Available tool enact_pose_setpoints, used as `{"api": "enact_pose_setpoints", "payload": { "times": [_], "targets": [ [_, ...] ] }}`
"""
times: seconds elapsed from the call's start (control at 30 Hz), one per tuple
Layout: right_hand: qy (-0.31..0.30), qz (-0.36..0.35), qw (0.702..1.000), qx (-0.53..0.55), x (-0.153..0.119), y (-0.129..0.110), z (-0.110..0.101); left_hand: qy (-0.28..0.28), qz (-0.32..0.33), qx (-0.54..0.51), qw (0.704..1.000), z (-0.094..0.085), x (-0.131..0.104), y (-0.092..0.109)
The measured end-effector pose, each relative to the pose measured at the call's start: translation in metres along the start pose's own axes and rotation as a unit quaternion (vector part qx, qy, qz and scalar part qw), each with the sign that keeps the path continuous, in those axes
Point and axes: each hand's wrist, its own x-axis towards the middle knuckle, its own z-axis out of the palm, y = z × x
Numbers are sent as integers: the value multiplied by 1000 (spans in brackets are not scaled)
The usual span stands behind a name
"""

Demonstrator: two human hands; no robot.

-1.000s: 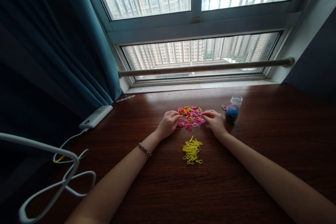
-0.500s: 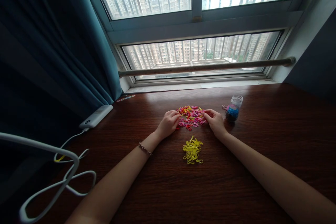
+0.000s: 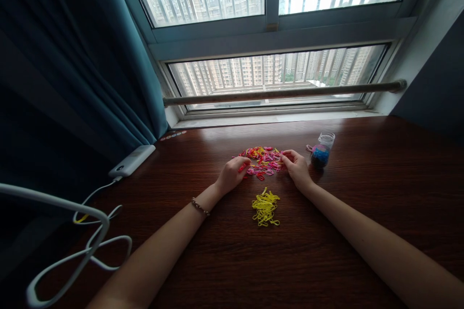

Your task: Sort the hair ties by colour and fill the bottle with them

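A pile of small pink, red, orange and yellow rubber bands (image 3: 266, 157) lies on the dark wooden table between my two hands. My left hand (image 3: 232, 174) is at the pile's left edge, its thumb and fingertips bent together among red and pink bands; what is between them is too small to make out. On the right edge, my right hand (image 3: 295, 166) pinches with thumb and forefinger, a yellowish rubber band showing at the tips. Nearer to me lies a separate heap of yellow rubber bands (image 3: 266, 207), touched by neither hand.
A clear jar (image 3: 322, 150) with blue, black and pink contents stands right of my right hand. At left lie a white power bank (image 3: 133, 160) and a looped white cable (image 3: 72, 280), beside a blue curtain (image 3: 134, 82). A window with a rail (image 3: 282, 92) is behind the table.
My left hand has shifted slightly, its fingers lower and more curled, uncovering red and pink bands at the pile's left edge. My right hand has barely moved.
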Motion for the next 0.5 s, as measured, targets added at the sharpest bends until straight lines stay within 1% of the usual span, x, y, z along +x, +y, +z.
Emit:
{"api": "enact_pose_setpoints", "payload": {
  "times": [0.07,0.13,0.2,0.23,0.3,0.4,0.43,0.5],
  "targets": [
    [-11,14,1000,16,-1,-3,1,-24,-8,-53,998,1,-1,13],
    [-13,22,999,28,-2,-4,2,-72,2,-93,993,2,-1,26],
    [-7,25,999,37,-1,-5,2,-111,21,-109,988,3,-2,36],
    [-5,26,999,40,-1,-4,2,-118,28,-105,987,4,-2,38],
    [-2,31,999,44,0,-4,2,-96,29,-78,992,4,-1,35],
    [-9,40,998,51,-3,-9,4,-15,6,-9,1000,1,1,16],
    [-17,39,998,54,-6,-12,6,5,-1,15,1000,0,2,9],
    [-60,31,996,58,-14,-22,12,17,-9,59,998,-3,4,-5]
  ]
}}
